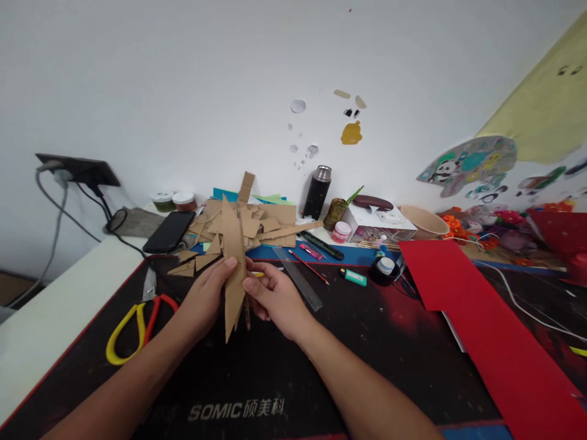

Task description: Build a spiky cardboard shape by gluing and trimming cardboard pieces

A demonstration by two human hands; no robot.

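Note:
Between my two hands is a long, pointed cardboard piece, held upright above the black mat. Its ends taper, and further cardboard layers show behind its lower tip. My left hand is closed on its left side, thumb on the front face. My right hand pinches the right edge between thumb and fingers; some fingertips are hidden behind the cardboard. A pile of cardboard scraps lies just beyond. Scissors with yellow and red handles rest left of my left hand. A clear ruler lies beyond my right hand.
A black phone lies at the left. Behind stand a black thermos and a white box. A utility knife, a red pencil and a teal lighter lie right of the pile. Red paper covers the right side.

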